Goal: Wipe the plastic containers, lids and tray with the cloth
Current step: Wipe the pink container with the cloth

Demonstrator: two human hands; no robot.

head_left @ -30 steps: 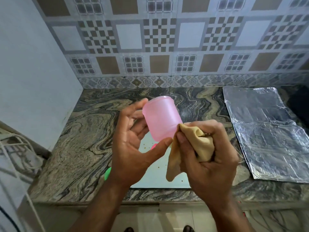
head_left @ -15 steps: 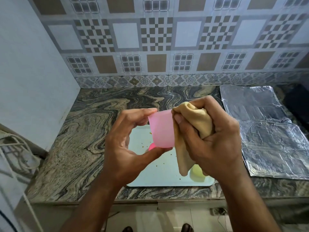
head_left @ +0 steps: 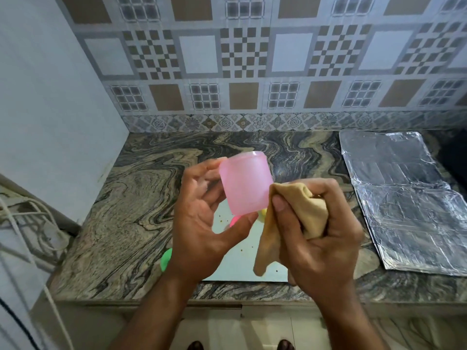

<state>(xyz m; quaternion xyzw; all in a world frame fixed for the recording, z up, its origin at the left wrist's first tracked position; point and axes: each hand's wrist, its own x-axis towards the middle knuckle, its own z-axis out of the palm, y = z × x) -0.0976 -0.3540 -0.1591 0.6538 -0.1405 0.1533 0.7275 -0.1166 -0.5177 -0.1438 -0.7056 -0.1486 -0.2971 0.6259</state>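
Note:
My left hand [head_left: 202, 223] holds a translucent pink plastic container [head_left: 243, 181] between fingertips and thumb, above the counter. My right hand [head_left: 316, 228] grips a bunched tan cloth [head_left: 300, 213] pressed against the container's right lower side; a loose end of the cloth hangs down. Below lies a pale tray [head_left: 240, 258] with small crumbs on it, largely hidden by my hands. On the tray I see a bit of a pink piece [head_left: 235, 220] and a yellow piece [head_left: 264, 212]. A green piece [head_left: 166, 258] peeks out by my left wrist.
The marbled stone counter [head_left: 126, 210] runs along a tiled back wall. Crinkled foil sheets [head_left: 404, 203] cover the counter's right part. A pale wall [head_left: 50, 109] and white cables [head_left: 32, 223] stand at the left. The counter's front edge [head_left: 252, 299] is near my wrists.
The pink container has turned and risen from behind the cloth, showing more of its side. My right hand with the cloth has dropped down to the container's lower right.

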